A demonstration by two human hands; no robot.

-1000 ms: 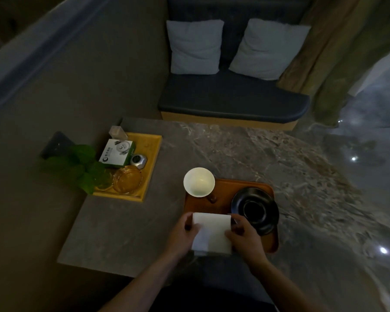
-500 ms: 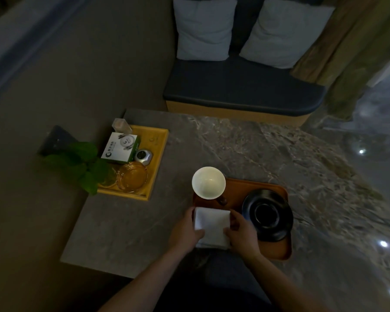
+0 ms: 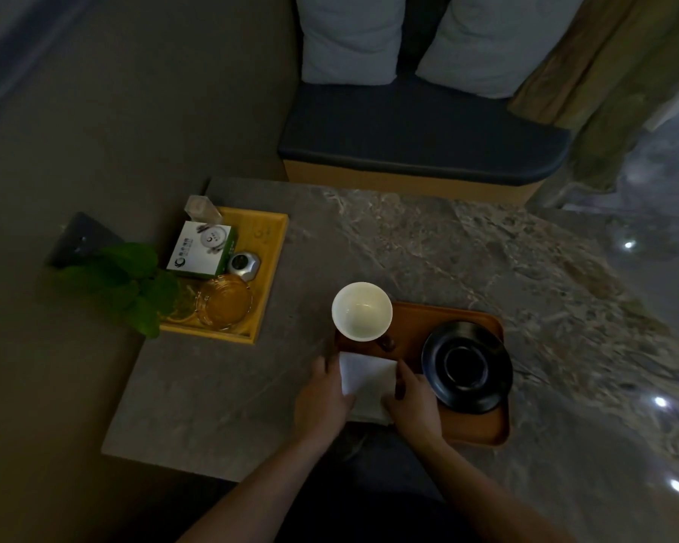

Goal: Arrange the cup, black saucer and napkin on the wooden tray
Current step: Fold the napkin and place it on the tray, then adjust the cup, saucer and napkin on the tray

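Both hands pinch the napkin (image 3: 366, 380) from its two sides: the left hand (image 3: 323, 401) has its fingers closed over the left edge, and the right hand (image 3: 413, 405) has its thumb and fingers closed over the right edge and near corner. Folded into a white square, the napkin lies flat on the near-left part of the tray (image 3: 483, 431), its near edge hanging just past the tray's front rim. Just beyond it, at the tray's far-left corner, stands the cup (image 3: 362, 311), white, upright and empty, with a small dark object (image 3: 387, 342) just beside its base that is too dim to make out. The saucer (image 3: 467, 366) sits on the right half of the tray, just beside the right hand; whether they touch, I cannot tell. The tray rests on a marble table (image 3: 428, 244), close to its near edge. Well apart, at the table's left side, a yellow tray (image 3: 269, 268) holds a white-and-green box (image 3: 202, 249), a glass dish (image 3: 224, 301) and a small metal piece (image 3: 244, 265), with green leaves (image 3: 128, 284) overlapping its left rim. Beyond the table stands a bench (image 3: 420, 131) with two pillows (image 3: 349, 37)
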